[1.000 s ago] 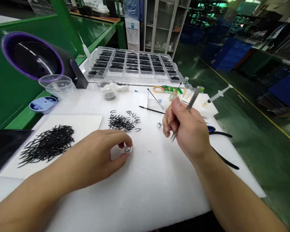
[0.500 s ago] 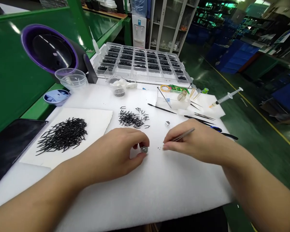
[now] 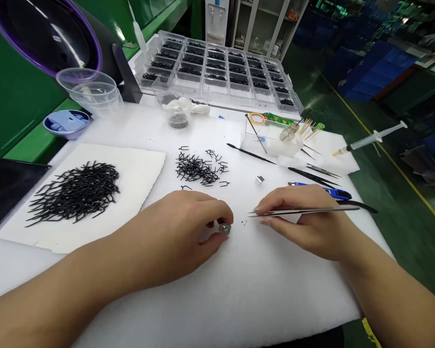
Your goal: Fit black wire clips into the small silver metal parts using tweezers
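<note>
White foam (image 3: 261, 285) is carrying loose black wire clips (image 3: 194, 169) below a mostly filled clear tray (image 3: 217, 88); your left hand (image 3: 177, 232) is pinching a small silver block (image 3: 224, 229), your right hand (image 3: 304, 226) slim steel tweezers (image 3: 304, 211).

The surface, a white foam sheet (image 3: 275, 290), carries a paper sheet (image 3: 141, 179) heaped with black bent wire pins (image 3: 74, 193); a smaller pile of pins (image 3: 197, 169) lies beside it; a small metal block (image 3: 260, 179) rests apart; a clear compartment tray (image 3: 217, 67) stands beyond, holding black pins.
</note>
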Available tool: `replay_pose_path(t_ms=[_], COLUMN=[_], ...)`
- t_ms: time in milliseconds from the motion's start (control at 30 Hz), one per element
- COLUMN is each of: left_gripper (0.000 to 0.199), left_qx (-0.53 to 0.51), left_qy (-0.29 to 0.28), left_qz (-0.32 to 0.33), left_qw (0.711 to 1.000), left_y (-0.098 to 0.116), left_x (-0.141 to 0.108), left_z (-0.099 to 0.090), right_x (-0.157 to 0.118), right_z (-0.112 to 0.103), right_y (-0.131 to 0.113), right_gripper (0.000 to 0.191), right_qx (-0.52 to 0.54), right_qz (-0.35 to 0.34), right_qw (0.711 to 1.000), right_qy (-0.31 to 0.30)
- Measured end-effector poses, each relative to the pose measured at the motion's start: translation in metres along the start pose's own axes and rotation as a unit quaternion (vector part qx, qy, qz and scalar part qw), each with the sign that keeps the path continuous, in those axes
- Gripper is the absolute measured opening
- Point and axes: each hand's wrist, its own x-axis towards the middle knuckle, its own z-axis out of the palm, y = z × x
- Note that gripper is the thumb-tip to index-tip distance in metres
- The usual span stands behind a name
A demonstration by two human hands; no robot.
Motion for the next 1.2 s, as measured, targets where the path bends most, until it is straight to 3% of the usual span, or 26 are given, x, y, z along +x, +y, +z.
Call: replay_pose_path(t_ms=[500, 1200], left_gripper=[0.011, 0.013], left_qx=[0.021, 0.012], left_qy=[0.012, 0.012], left_qz=[0.027, -0.012], left_qw=[0.999, 1.000], left_y=[-0.0029, -0.0009], left_x=[0.0008, 0.0020], left_z=[0.0011, 0.0037], right_x=[0.0009, 0.0012], right_z=[0.0024, 0.0023], right_y=[0.0045, 0.0026], right_gripper=[0.013, 0.010], right_qx=[-0.006, -0.004], right_qz=[-0.022, -0.025], right_qw=[1.000, 1.000], right_qy=[0.004, -0.014])
